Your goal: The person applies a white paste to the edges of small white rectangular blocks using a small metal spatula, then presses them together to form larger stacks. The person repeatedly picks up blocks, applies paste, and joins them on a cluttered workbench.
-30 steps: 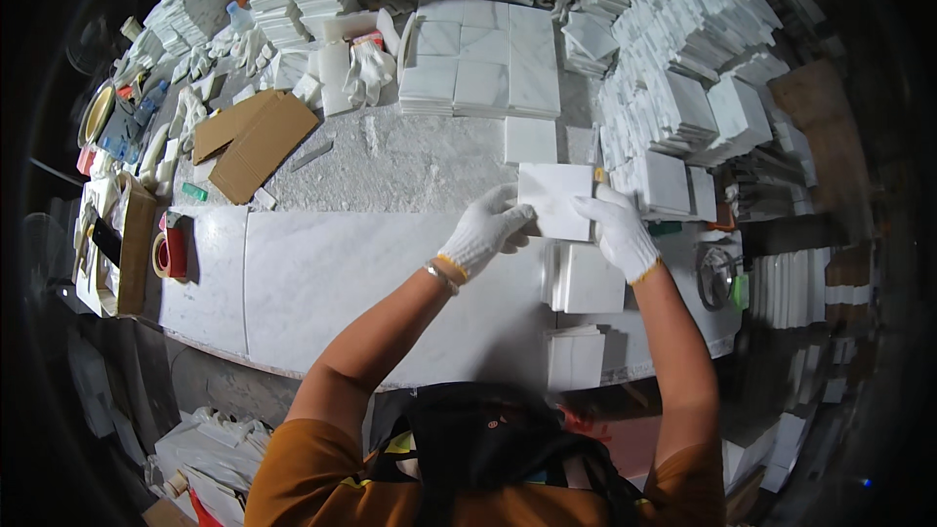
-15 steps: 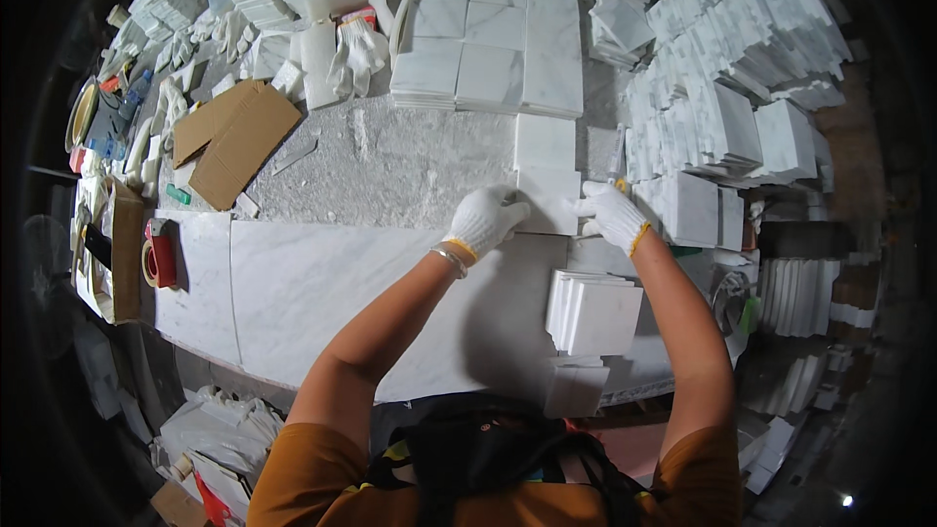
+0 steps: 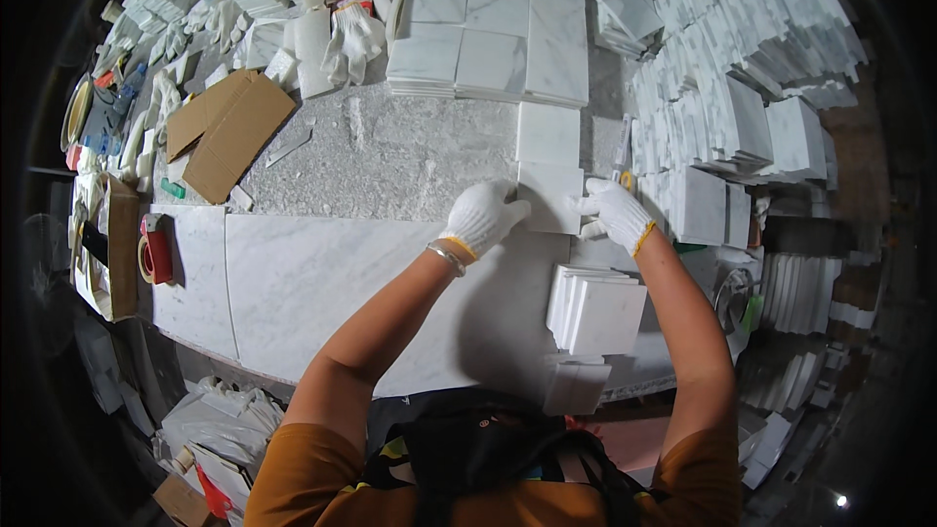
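A square white marble tile (image 3: 551,197) lies flat between my two hands, its far edge against another white tile (image 3: 548,134). My left hand (image 3: 485,216), in a white knit glove, grips its left edge with thumb and fingers curled in. On the opposite edge are the fingertips of my gloved right hand (image 3: 617,212). Together the hands hold the tile from both sides. Part of its left edge is hidden under the left glove. Beyond these two tiles sits a block of larger grey-veined marble tiles (image 3: 490,60) in rows.
Close to my right forearm stands a small stack of white tiles (image 3: 603,312). Many stacked tiles (image 3: 717,127) crowd the right side. On the left lie cardboard pieces (image 3: 234,132), a red tape dispenser (image 3: 158,249) and a spare white glove (image 3: 353,37). A marble slab (image 3: 332,283) forms the near worktop.
The whole view has shifted slightly. Both hands keep nearly the same places at the tile's edges, and the tile shows no clear movement against its neighbour.
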A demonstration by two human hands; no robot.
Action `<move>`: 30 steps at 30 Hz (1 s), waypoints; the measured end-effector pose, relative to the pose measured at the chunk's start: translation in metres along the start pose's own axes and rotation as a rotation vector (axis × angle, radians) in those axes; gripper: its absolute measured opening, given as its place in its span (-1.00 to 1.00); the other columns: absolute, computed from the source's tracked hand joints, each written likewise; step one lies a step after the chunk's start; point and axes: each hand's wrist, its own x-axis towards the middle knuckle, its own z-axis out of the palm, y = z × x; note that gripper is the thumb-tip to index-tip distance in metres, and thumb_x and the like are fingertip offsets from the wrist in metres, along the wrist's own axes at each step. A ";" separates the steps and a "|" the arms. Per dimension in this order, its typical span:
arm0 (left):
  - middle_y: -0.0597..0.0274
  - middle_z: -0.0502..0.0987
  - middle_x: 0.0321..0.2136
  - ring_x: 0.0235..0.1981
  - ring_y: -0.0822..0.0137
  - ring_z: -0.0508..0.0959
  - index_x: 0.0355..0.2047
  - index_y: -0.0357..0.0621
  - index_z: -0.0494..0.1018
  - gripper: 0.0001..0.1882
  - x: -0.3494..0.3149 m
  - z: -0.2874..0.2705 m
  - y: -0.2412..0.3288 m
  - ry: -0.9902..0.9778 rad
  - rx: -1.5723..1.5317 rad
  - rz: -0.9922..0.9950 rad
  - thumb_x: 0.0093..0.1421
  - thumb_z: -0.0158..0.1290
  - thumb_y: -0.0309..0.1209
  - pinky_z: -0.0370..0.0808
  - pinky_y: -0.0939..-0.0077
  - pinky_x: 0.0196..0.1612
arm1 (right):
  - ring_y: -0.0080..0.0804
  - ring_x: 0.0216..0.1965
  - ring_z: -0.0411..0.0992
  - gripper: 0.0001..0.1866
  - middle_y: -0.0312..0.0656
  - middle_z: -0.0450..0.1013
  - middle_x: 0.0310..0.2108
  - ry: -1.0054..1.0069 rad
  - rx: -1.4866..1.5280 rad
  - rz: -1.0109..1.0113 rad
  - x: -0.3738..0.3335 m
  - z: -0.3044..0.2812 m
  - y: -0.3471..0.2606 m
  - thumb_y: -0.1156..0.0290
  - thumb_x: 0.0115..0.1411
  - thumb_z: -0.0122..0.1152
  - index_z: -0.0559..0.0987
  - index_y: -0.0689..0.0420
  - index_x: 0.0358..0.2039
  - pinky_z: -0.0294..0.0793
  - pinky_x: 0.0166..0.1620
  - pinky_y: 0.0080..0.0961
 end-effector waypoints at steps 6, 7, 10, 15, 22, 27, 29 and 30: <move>0.01 0.61 -0.51 -0.44 0.06 0.62 -0.35 -0.18 0.61 -0.64 0.001 0.004 0.002 0.126 0.229 0.109 0.08 0.10 -0.11 0.52 0.24 -0.32 | -0.46 -0.30 0.43 -0.70 -0.26 0.43 -0.24 -0.030 0.060 0.037 0.005 -0.003 0.001 0.32 0.18 0.32 0.52 0.21 -0.14 0.55 -0.47 -0.50; 0.00 0.61 -0.50 -0.42 0.04 0.62 -0.35 -0.17 0.61 -0.64 0.000 0.003 0.004 0.151 0.274 0.128 0.08 0.10 -0.12 0.52 0.23 -0.32 | -0.45 -0.31 0.43 -0.71 -0.25 0.42 -0.26 -0.019 0.048 0.037 0.004 -0.002 0.000 0.32 0.18 0.32 0.52 0.20 -0.18 0.55 -0.47 -0.49; 0.02 0.63 -0.46 -0.42 0.10 0.64 -0.35 -0.17 0.62 -0.67 0.000 -0.009 0.006 0.143 0.217 0.142 0.08 0.11 -0.15 0.53 0.27 -0.31 | -0.37 -0.47 0.43 -0.62 -0.12 0.40 -0.32 0.026 -0.004 -0.010 0.006 -0.001 0.003 0.25 0.14 0.38 0.48 0.28 -0.22 0.56 -0.48 -0.48; -0.01 0.66 -0.36 -0.39 0.14 0.67 -0.17 -0.22 0.61 -0.57 0.000 -0.010 -0.016 0.113 0.143 0.176 0.10 0.14 -0.12 0.57 0.33 -0.25 | -0.37 -0.52 0.42 -0.64 -0.17 0.34 -0.37 0.044 -0.088 -0.002 -0.001 0.005 -0.012 0.24 0.14 0.38 0.45 0.25 -0.32 0.54 -0.51 -0.46; -0.10 0.63 -0.31 -0.26 0.00 0.64 -0.01 -0.20 0.52 -0.45 -0.007 0.000 -0.011 0.070 0.171 0.134 0.07 0.16 -0.09 0.55 0.23 -0.15 | -0.29 -0.61 0.45 -0.55 -0.07 0.42 -0.54 0.050 -0.311 -0.010 0.006 0.001 -0.015 0.16 0.09 0.39 0.48 0.35 -0.38 0.52 -0.54 -0.32; -0.06 0.63 -0.29 -0.24 -0.02 0.64 -0.06 -0.18 0.53 -0.45 0.003 0.003 -0.017 0.048 0.198 0.145 0.05 0.19 -0.05 0.54 0.24 -0.14 | -0.29 -0.71 0.40 -0.58 -0.08 0.41 -0.68 0.097 -0.510 -0.062 0.004 0.000 -0.020 0.16 0.07 0.38 0.52 0.34 -0.45 0.41 -0.60 -0.35; -0.04 0.63 -0.31 -0.26 -0.01 0.64 -0.07 -0.17 0.54 -0.46 0.003 0.000 -0.011 0.011 0.189 0.116 0.05 0.19 -0.05 0.54 0.24 -0.16 | -0.30 -0.72 0.39 -0.58 -0.08 0.42 -0.68 0.129 -0.543 -0.042 0.004 0.000 -0.021 0.16 0.06 0.38 0.53 0.34 -0.45 0.38 -0.62 -0.35; -0.03 0.63 -0.32 -0.27 0.00 0.64 -0.08 -0.17 0.54 -0.47 0.003 -0.001 -0.009 -0.011 0.183 0.100 0.04 0.18 -0.05 0.54 0.24 -0.17 | -0.32 -0.72 0.39 -0.57 -0.07 0.42 -0.67 0.141 -0.570 -0.031 0.004 0.001 -0.023 0.16 0.05 0.38 0.53 0.35 -0.45 0.36 -0.63 -0.35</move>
